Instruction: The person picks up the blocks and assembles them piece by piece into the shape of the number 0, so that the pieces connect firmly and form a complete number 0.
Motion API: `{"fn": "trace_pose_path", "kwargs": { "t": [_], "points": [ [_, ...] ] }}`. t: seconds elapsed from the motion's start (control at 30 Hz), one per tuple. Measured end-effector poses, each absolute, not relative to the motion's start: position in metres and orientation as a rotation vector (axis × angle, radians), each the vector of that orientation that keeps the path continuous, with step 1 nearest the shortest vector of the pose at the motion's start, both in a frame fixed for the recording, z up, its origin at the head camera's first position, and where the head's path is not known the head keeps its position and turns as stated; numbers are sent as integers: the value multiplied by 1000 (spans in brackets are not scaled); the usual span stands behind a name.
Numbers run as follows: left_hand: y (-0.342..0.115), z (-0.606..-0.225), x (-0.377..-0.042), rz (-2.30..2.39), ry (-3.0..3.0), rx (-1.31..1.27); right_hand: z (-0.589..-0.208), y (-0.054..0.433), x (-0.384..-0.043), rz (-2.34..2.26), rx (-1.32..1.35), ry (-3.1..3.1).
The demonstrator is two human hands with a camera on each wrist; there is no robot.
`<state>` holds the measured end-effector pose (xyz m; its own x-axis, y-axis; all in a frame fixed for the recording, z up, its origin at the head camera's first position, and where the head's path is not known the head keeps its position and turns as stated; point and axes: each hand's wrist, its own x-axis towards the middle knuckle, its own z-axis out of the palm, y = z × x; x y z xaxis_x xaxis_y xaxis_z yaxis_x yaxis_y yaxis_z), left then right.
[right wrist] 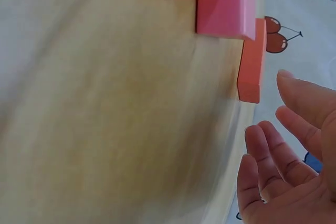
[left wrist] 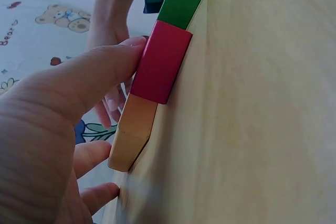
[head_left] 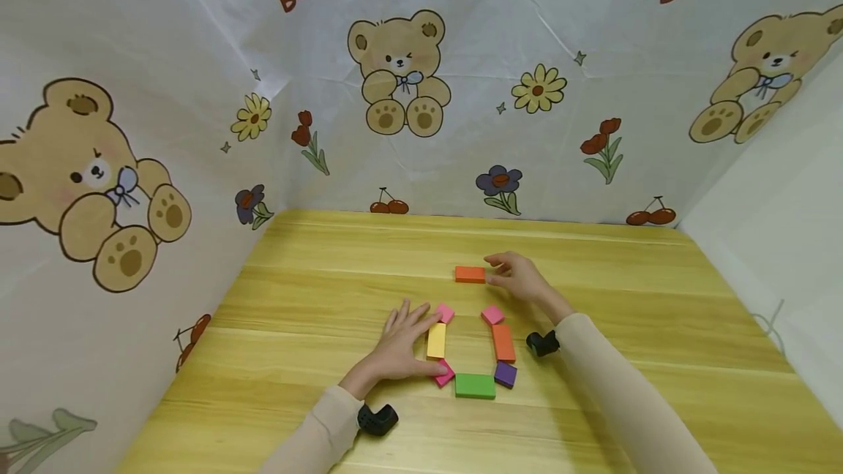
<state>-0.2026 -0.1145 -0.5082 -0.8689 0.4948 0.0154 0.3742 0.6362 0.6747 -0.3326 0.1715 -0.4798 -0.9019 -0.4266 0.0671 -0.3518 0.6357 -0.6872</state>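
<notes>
My left hand [head_left: 397, 351] spreads its fingers along the left side of a ring of blocks. Its thumb touches the magenta block [left wrist: 161, 62], and its index finger reaches the left pink block [head_left: 446, 311]. Between those two lies a yellow block [head_left: 436, 342]. At the back, my right hand [head_left: 525, 280] hovers at the right end of a separate orange block [head_left: 470, 274]. Its fingers are loosely bent around nothing, and in the right wrist view a gap shows between the fingertips and the orange block [right wrist: 252, 66].
A green block [head_left: 475, 386] forms the front of the ring. A purple block [head_left: 506, 374], another orange block [head_left: 503, 344] and a second pink block [head_left: 492, 314] make its right side. Beyond the wooden table [head_left: 316, 269] hangs a bear-print sheet [head_left: 461, 152].
</notes>
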Motion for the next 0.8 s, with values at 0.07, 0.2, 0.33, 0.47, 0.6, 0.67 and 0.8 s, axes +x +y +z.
{"fn": "trace_pose_path", "kwargs": {
  "t": [0.07, 0.2, 0.33, 0.47, 0.6, 0.67, 0.8],
  "points": [
    [-114, -509, -203, 1049, 2684, 718, -478, 169, -336, -1104, -643, 2724],
    [-114, -512, -204, 1047, 2691, 739, -477, 164, -340, -1062, -627, 2706],
    [-114, -514, -204, 1051, 2695, 757, -478, 162, -342, -1035, -617, 2716],
    [-114, -513, -204, 1053, 2699, 756, -481, 162, -344, -1010, -605, 2743],
    [-114, -513, -205, 1038, 2706, 751, -481, 161, -345, -977, -598, 2766],
    [-115, -513, -205, 1034, 2710, 751, -481, 161, -345, -958, -601, 2778],
    [-115, -513, -206, 1030, 2716, 749, -481, 161, -343, -944, -604, 2792]
  ]
}}
